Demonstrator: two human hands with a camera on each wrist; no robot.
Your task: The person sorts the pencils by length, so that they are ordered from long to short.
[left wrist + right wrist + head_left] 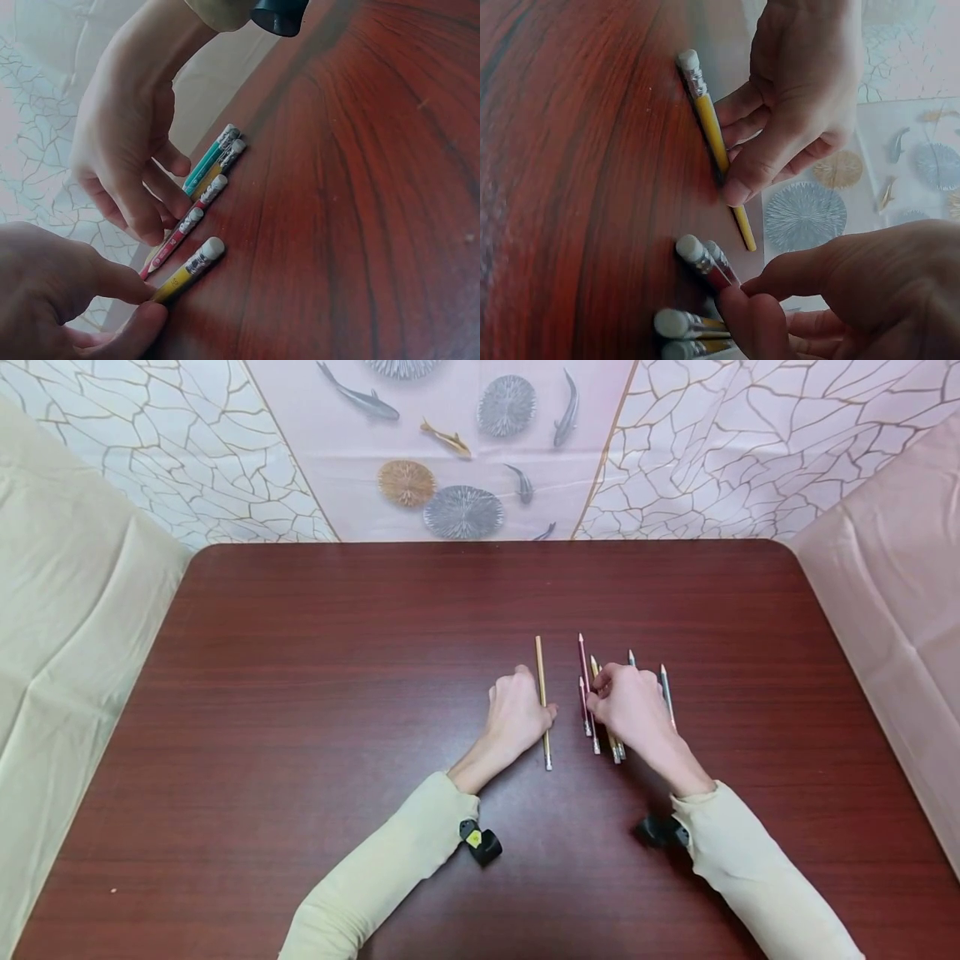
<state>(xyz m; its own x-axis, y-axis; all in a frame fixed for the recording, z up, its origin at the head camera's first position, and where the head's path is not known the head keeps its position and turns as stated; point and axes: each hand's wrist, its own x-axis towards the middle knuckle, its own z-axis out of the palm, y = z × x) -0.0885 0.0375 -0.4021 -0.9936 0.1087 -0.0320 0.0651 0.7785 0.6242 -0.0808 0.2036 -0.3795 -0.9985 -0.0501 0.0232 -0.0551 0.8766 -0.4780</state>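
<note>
Pinched the yellow pencil [540, 664] in the left hand [516, 706], slightly right of the middle of the tabletop [300, 693], with eraser [549, 767] pointing away from the far edge. Curled the right hand [636, 703] at the red pencils [584, 710], nearer the right edge; couldn't tell whether grasping one. Saw patterned cloth [345, 452] beyond the far edge.

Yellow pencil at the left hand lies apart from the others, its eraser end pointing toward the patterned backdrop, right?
No, the head view shows the eraser end pointing away from the patterned backdrop; the yellow pencil at the left hand does lie apart from the other pencils.
</note>
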